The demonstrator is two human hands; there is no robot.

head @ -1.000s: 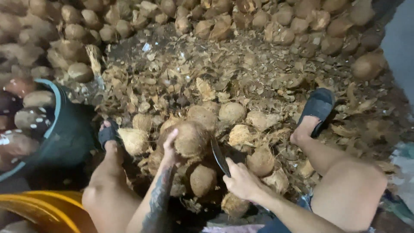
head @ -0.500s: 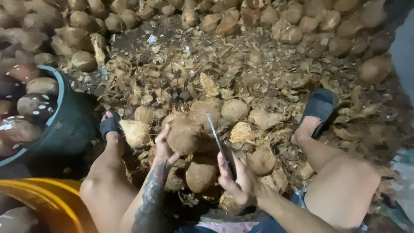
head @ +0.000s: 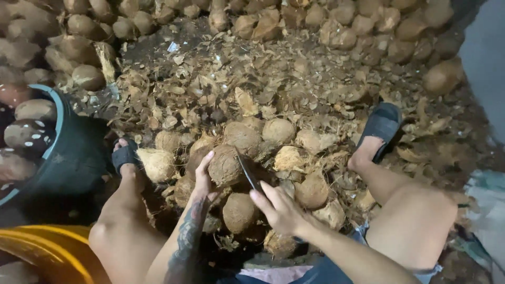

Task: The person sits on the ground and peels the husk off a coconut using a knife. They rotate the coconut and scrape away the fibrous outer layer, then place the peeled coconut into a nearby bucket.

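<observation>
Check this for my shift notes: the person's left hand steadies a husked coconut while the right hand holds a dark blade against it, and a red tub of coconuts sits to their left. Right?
Not quite: the head view shows the tub is dark with a blue rim, not red. The rest holds: the left hand steadies the coconut, and the right hand holds the blade against it.

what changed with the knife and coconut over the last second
The right hand swung the knife from upright down against the coconut, blade now lying at its right side. The left hand kept its hold on that coconut. Feet, dark tub and husk pile stayed put.
</observation>
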